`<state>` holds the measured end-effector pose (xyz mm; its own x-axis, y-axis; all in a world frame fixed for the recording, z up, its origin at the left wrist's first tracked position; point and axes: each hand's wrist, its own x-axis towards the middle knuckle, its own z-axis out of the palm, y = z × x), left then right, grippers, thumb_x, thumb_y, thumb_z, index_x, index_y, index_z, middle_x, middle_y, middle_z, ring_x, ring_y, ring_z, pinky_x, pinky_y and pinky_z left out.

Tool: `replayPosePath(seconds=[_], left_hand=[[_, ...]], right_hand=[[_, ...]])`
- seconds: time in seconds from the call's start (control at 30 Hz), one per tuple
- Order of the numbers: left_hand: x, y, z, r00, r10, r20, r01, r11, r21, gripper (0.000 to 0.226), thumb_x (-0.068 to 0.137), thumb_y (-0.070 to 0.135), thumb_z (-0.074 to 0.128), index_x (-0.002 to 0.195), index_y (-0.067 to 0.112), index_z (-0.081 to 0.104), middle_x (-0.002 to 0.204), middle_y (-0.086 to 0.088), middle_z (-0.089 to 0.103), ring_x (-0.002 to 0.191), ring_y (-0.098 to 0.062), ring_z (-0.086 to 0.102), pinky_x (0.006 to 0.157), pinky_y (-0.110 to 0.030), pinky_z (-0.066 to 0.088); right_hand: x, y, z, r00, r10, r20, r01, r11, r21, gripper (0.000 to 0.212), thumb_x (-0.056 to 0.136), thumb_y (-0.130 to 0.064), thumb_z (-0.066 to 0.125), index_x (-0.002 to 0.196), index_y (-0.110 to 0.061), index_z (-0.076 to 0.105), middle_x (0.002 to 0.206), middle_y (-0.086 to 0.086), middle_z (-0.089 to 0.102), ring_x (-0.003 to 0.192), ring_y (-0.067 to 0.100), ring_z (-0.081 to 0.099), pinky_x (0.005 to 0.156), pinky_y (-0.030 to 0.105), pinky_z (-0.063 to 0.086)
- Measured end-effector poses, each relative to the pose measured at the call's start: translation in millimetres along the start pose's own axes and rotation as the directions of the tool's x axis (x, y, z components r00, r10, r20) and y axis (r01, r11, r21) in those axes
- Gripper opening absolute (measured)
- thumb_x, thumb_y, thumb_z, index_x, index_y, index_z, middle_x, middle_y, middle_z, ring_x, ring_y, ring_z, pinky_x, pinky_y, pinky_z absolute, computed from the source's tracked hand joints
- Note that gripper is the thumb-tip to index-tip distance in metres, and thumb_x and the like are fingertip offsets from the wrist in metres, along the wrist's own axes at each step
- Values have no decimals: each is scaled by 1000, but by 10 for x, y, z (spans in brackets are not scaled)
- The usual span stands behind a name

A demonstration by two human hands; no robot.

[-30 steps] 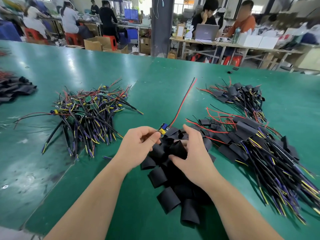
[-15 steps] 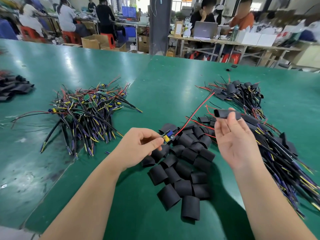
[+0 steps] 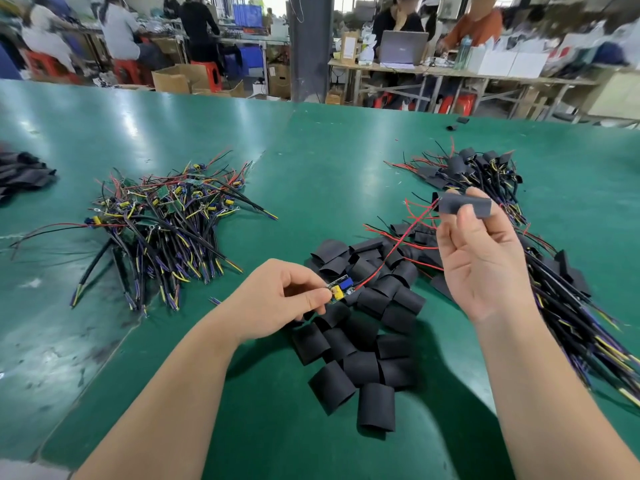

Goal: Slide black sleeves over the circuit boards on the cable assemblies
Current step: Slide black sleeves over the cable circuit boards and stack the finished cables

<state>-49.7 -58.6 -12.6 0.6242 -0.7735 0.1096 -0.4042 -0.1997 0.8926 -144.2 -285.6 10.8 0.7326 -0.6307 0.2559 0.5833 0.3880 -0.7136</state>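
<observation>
My left hand [image 3: 277, 299] pinches a small circuit board [image 3: 341, 289] with blue and yellow parts, just above the pile of loose black sleeves [image 3: 363, 341]. Red and black wires [image 3: 391, 254] run from the board up and right to one black sleeve [image 3: 465, 205], which my right hand [image 3: 481, 251] pinches between thumb and fingertips, raised above the table. The wire tips reach the sleeve's left mouth. The sleeve is well apart from the board.
A heap of bare cable assemblies [image 3: 162, 223] lies to the left on the green table [image 3: 311, 168]. Sleeved assemblies [image 3: 568, 299] pile up on the right. More black sleeves [image 3: 20, 174] lie at the far left edge. People work at benches behind.
My right hand left the sleeve pile with one sleeve and lifted it up and right to the wire ends. My left hand kept holding the board, nearly still.
</observation>
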Motion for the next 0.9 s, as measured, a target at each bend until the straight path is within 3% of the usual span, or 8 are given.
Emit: replayPosePath(seconds=[0.23,0.37,0.53,0.8,0.9], left_hand=[[-6,3,-2,999,-11,46,10,1000,16,23,89,14,65,70,24,70,63,6,66,49,-6,49,52,-15,41],[-8,6,-11,999,-13,48,11,999,33,21,90,16,65,71,22,70,65,6,67,50,-6,50,53,-15,42],[-16,25,-14,998,-13,61,11,1000,25,24,90,15,65,69,26,69,62,10,65,50,-5,49,53,-15,41],[-31,32,-34,998,6,58,-4,1000,-23,25,91,10,63,71,24,69,64,8,66,50,-8,48,53,-17,41],[-29,23,-34,999,4,55,-1,999,-39,27,91,10,62,69,26,69,64,6,66,50,-9,48,53,-18,41]], right_hand=[[20,-45,-49,999,26,43,-25,999,-28,30,80,-15,60,110,-19,61,86,-2,70,70,6,60,76,19,51],[20,-43,-68,997,53,54,-51,998,-37,33,83,-26,60,115,-19,61,80,-5,68,89,15,56,78,20,51],[32,-44,-51,995,100,-20,-99,993,60,28,81,-27,63,104,-14,72,88,9,44,91,18,62,71,21,52],[64,-84,-123,997,69,-22,-67,994,87,21,98,-26,44,112,-21,58,84,-2,70,89,7,66,72,17,50],[48,-86,-114,997,65,32,-68,990,120,24,97,-26,45,108,-24,66,90,-3,72,90,6,67,74,18,51]])
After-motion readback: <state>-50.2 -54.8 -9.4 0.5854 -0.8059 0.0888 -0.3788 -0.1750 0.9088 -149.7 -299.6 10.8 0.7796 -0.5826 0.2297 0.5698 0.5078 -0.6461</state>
